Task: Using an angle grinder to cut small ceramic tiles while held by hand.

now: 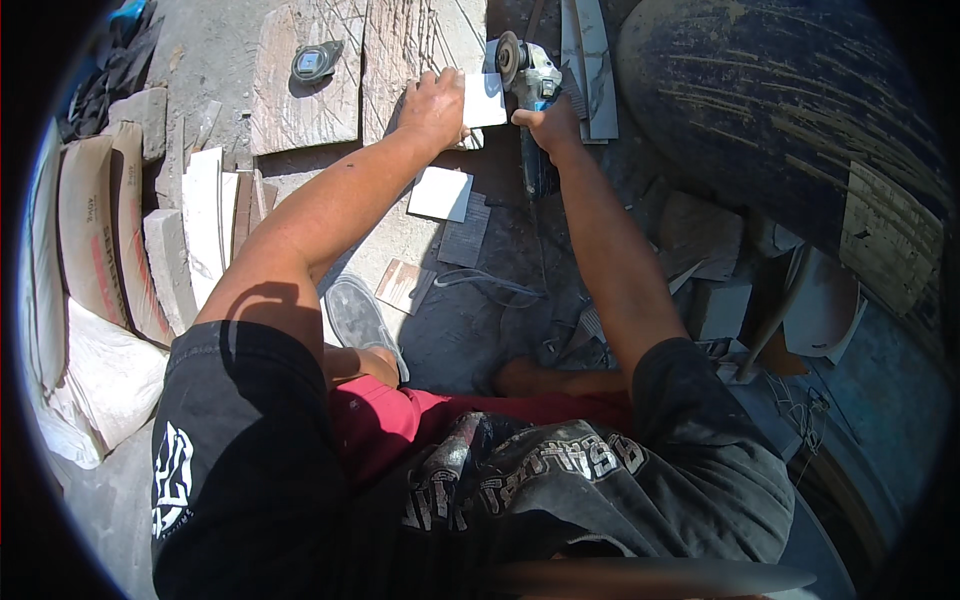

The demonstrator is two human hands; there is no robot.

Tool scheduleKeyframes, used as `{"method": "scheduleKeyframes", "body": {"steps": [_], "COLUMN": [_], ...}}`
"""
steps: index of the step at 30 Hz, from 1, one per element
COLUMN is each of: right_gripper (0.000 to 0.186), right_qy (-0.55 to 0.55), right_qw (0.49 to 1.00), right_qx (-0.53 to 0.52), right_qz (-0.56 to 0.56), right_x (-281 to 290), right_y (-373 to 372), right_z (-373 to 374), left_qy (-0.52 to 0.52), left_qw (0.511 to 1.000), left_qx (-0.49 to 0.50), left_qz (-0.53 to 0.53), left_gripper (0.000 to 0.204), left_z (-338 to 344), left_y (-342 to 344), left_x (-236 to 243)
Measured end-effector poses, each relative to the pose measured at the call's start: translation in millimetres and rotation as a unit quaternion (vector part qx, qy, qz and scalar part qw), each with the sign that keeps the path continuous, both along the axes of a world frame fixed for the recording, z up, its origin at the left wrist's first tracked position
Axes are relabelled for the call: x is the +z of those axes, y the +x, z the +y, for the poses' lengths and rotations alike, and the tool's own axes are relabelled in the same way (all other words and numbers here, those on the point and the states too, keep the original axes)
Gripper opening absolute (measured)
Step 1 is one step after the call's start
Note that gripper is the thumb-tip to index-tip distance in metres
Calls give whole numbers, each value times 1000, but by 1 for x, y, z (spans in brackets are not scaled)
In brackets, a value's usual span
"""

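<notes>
Up ahead, my left hand [435, 108] is closed on a small white tile [486, 100], its fingers along the left edge. The tile lies at the near end of a scored, worn board [425, 40]. My right hand [553, 126] wraps round the body of an angle grinder [541, 78], whose disc [510, 58] stands just above the tile's right corner. I cannot tell whether the disc touches the tile or spins. Nearer me on the ground lie a white tile piece [441, 193], a grey tile piece [464, 230] and a brownish offcut [405, 285].
A tape measure [316, 62] rests on a second scored board [300, 120]. Filled sacks [88, 220] and upright tile strips [204, 220] line the left. Long tiles [594, 70] lie beyond the grinder. A big dark rounded container [770, 110] and broken tiles [725, 310] occupy the right.
</notes>
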State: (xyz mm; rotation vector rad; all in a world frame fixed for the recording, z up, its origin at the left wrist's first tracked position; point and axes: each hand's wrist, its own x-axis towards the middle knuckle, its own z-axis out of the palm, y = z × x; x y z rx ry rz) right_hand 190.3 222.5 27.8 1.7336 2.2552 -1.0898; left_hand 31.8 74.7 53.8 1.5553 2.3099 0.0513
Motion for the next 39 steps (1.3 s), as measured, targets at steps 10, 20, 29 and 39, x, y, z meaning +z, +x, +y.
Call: {"method": "scheduleKeyframes", "body": {"steps": [10, 20, 29, 39], "right_gripper": [93, 95, 93, 81], "right_qy": [8, 27, 29, 12], "right_qw": [1000, 1000, 1000, 1000], "right_qx": [-2, 6, -4, -5], "right_qz": [-9, -14, 10, 10], "right_x": [1, -5, -1, 5], "right_y": [4, 10, 7, -1], "right_z": [-6, -8, -9, -2], "left_qy": [-7, -9, -5, -5], "left_qw": [1000, 1000, 1000, 1000], "left_qx": [-6, -7, -7, -4], "left_qz": [-4, -3, -6, -6], "left_gripper": [85, 86, 84, 85], "left_z": [-1, 0, 0, 1], "left_y": [-1, -1, -2, -1], "left_x": [1, 2, 2, 2]}}
